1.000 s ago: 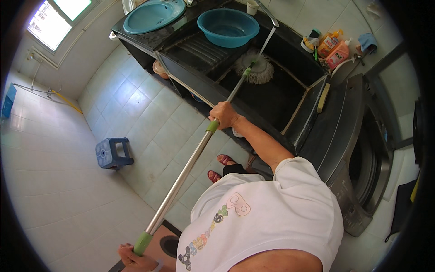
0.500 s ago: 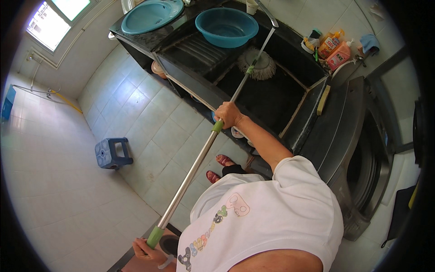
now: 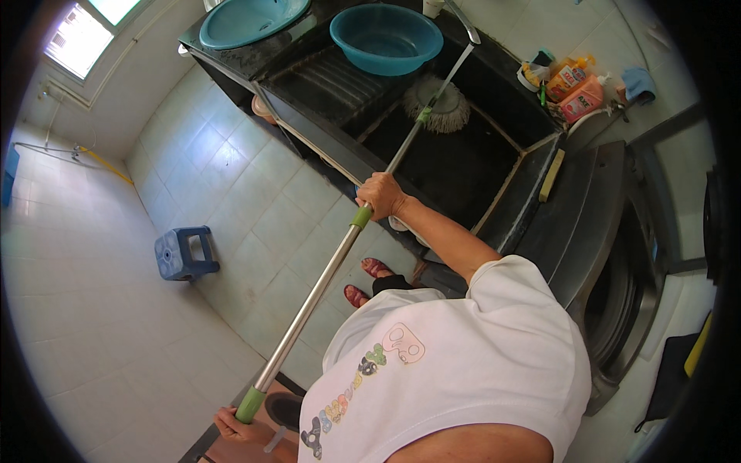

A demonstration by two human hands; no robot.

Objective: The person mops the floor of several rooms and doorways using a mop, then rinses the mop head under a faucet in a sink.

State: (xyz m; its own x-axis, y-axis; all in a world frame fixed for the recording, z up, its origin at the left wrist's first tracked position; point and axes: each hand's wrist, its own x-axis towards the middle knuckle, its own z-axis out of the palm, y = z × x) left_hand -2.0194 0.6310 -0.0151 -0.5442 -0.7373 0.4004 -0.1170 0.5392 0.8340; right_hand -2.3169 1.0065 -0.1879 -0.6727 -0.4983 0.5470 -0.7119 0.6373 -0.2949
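Observation:
A long silver mop pole (image 3: 309,309) with green grips slants across the view. My right hand (image 3: 380,194) is wrapped round its middle, just above a green collar. Down at the lower left, my left hand (image 3: 234,424) is closed at the pole's green end. At the far end, the round mop head (image 3: 444,108) with grey-white strings rests inside a black sink basin (image 3: 455,166). A metal faucet (image 3: 465,25) reaches over it, and a pale streak like running water drops from the spout toward the mop head.
A blue plastic tub (image 3: 386,42) sits on the ribbed sink ledge, beside a blue washbasin (image 3: 251,19). Cleaning bottles (image 3: 575,89) stand in the back right corner. A yellow bar (image 3: 551,176) lies on the rim near a front-loading washer (image 3: 617,285). A blue stool (image 3: 185,253) is at left.
The whole view has shifted slightly. Both hands keep their hold on the mop pole, and the mop head stays in the basin under the spout.

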